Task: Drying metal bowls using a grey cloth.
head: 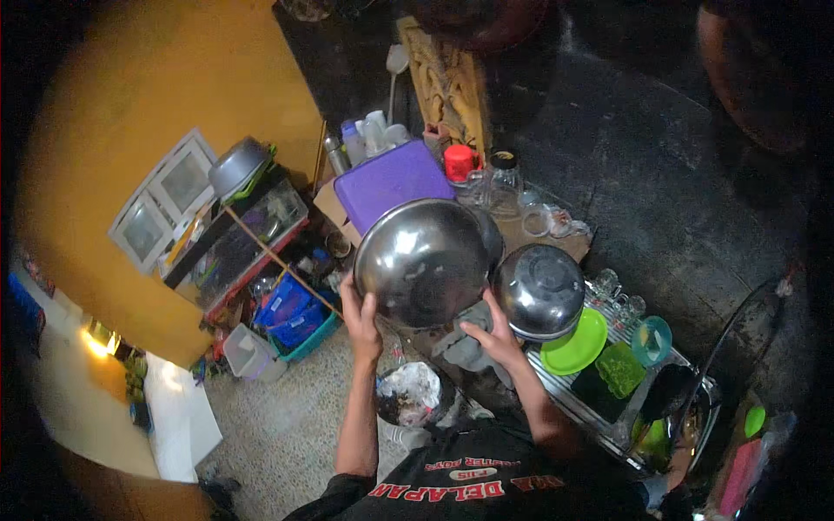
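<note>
Both my hands hold a large stainless steel bowl [423,264] in front of me, its rounded side facing up. My left hand [362,323] grips its near left edge. At the bowl's near right edge, my right hand [496,329] holds on, with a grey cloth [468,345] hanging at or under the fingers; whether it is gripped too, I cannot tell. Just right of this hand a smaller metal bowl [541,292] lies upside down, partly over a lime green plate [575,342]. Behind the large bowl is a purple lid or tray [394,182].
A steel sink drainboard [567,397] with glasses and a green mesh sponge [619,369] is at the right. Glass jars [503,189] and a red-lidded container [460,163] stand beyond. A bin with rubbish [410,394] sits below my hands. Left are a cluttered shelf and a teal basket [306,342].
</note>
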Motion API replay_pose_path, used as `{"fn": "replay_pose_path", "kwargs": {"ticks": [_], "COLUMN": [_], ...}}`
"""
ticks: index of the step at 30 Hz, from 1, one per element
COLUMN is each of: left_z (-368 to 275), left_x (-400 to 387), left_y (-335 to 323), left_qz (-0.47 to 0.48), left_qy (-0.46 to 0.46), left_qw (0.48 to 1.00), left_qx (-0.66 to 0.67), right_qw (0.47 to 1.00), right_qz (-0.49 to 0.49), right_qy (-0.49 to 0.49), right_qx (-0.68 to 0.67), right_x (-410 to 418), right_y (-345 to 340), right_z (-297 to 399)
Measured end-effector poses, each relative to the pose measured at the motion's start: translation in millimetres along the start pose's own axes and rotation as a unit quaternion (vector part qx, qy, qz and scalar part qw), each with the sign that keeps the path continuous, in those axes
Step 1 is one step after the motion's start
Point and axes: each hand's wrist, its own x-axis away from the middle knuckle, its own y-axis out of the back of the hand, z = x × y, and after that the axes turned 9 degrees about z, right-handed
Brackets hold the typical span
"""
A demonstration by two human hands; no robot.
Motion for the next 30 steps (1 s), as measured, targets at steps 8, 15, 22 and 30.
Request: {"fn": "replay_pose_path", "kwargs": {"ticks": [8, 15, 22, 30], "left_z": [-29, -50, -62, -61], "left_x": [66, 82, 84, 95], "left_y": [-6, -8, -29, -32], "left_qz": [-0.033, -0.095, -0.060, -0.009], "left_qy": [0.129, 0.216, 0.263, 0.278], "left_qw": [0.991, 0.971, 0.942, 0.947], "left_qx": [0.005, 0.049, 0.201, 0.161], "right_qw": [0.996, 0.988, 0.939, 0.949], "right_qz": [0.041, -0.131, -0.107, -0.173], "right_qy": [-0.047, 0.052, 0.310, 0.206], "right_qx": [0.056, 0.063, 0.098, 0.167], "right_x": [46, 52, 50, 30], "right_y": [20, 43, -20, -32], "right_z": [-2, 125, 157, 104]}}
